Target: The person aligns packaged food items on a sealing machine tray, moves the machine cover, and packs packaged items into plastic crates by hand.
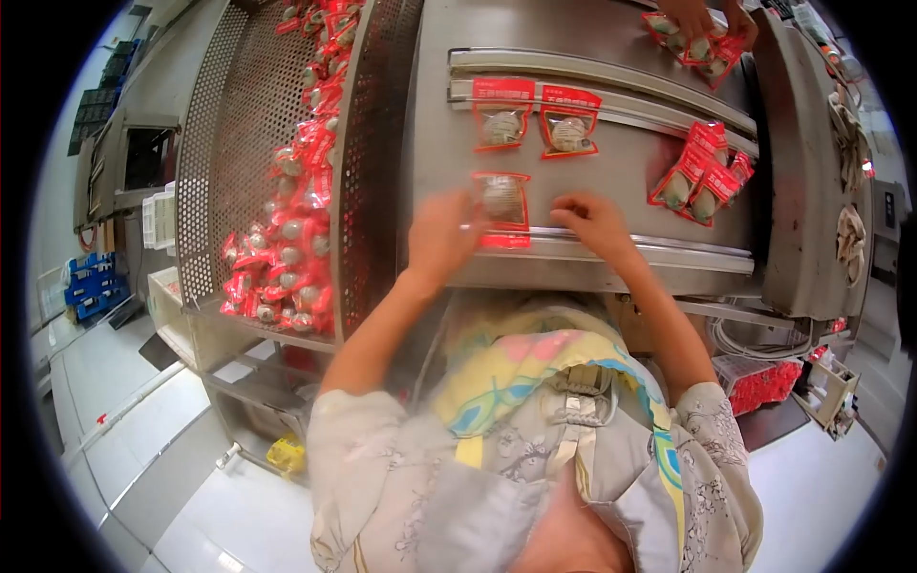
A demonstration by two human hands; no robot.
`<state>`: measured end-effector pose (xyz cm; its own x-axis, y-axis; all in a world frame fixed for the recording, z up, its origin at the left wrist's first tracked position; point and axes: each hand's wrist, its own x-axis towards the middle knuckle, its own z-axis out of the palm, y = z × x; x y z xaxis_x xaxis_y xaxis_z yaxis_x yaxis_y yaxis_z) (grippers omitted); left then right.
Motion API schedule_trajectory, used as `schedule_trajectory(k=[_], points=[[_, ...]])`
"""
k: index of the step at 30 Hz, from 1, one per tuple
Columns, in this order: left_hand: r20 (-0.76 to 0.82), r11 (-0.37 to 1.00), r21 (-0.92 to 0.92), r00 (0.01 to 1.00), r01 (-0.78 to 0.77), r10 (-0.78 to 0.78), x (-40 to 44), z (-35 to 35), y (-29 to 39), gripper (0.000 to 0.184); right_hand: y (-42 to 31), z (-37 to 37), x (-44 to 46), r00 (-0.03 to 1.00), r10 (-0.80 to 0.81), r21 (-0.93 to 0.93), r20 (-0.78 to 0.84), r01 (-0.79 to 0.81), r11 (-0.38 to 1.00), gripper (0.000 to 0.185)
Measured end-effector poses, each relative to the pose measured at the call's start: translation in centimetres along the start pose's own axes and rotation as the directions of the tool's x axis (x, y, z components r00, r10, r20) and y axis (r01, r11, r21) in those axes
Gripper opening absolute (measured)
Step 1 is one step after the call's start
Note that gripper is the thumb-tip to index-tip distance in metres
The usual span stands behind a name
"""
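A red-edged clear pouch (503, 202) with a round egg-like item inside lies near the front sealing bar, its printed red end over the metal strip. My left hand (443, 237) is at the pouch's left edge; its fingers are smeared by motion, so their grip is unclear. To the right of the pouch, my right hand (594, 224) is apart from it, fingers loosely bent and holding nothing visible. Two more pouches, a left one (502, 115) and a right one (570, 121), lie side by side with their printed ends at the rear bar.
A perforated metal bin (222, 143) on the left holds many red pouches (304, 224). A small pile of pouches (702, 177) lies on the right of the steel table (611, 181). Another person's hands (697, 17) handle pouches at the far right.
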<state>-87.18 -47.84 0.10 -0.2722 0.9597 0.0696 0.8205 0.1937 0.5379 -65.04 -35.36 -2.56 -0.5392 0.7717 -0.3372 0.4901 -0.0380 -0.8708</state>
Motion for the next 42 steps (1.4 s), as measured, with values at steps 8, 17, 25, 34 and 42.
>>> schedule_trajectory(k=[8, 17, 25, 34, 42], points=[[0.033, 0.912, -0.021, 0.912, -0.409, 0.41, -2.2, 1.1, 0.7, 0.021, 1.4, -15.2, -0.1, 0.706, -0.415, -0.651, -0.573, -0.085, 0.754, 0.037], [0.027, 0.925, -0.046, 0.925, -0.377, 0.379, -2.7, 0.7, 2.6, 0.014, 1.9, -16.8, 1.7, 0.798, -0.348, -0.662, -0.492, -0.083, 0.745, 0.022], [0.247, 0.726, -0.644, 0.963, 0.243, -0.103, 0.7, 7.1, 11.6, 0.021, -0.3, -14.5, -1.0, 0.701, -0.528, -0.636, -0.479, 0.138, 0.759, 0.011], [0.903, -0.305, -0.4, 0.429, 0.864, 0.03, 6.0, 13.1, 17.4, 0.033, -0.6, -12.5, -4.7, 0.659, -0.577, -0.54, -0.483, 0.294, 0.788, 0.01], [0.886, -0.076, -0.453, 0.44, 0.888, -0.147, 5.1, 13.6, 16.0, 0.023, 5.3, -11.4, -7.6, 0.831, 0.105, 0.437, -0.545, 0.175, 0.882, 0.011]])
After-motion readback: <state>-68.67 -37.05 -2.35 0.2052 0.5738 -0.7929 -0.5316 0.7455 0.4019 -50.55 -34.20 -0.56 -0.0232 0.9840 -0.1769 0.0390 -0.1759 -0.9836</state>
